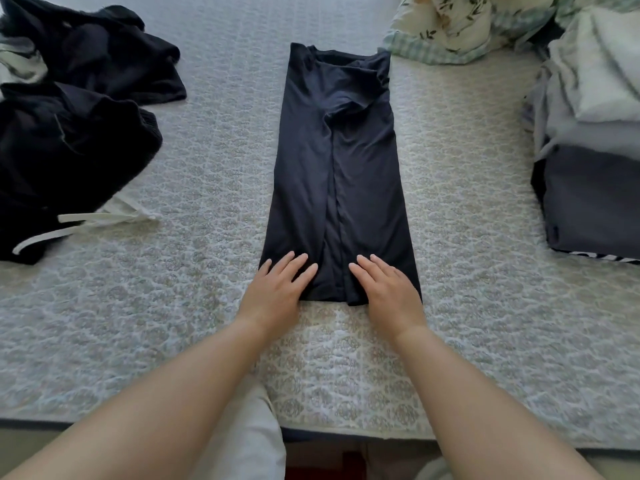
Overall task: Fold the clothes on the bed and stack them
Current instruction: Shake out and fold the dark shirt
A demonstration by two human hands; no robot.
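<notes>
No legible text; white letters on dark folded garment (588,202) cut off.

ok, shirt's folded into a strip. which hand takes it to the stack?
Right, probably. The folded stack sits on the right side of the bed, nearer the right hand. Both hands lie flat on the near end of the dark shirt; the left hand faces the unfolded pile.

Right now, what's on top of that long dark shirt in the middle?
Both hands rest flat on the near end of the dark shirt: the left hand and the right hand. Nothing else lies on it. The cloth under the palms is hidden.
</notes>
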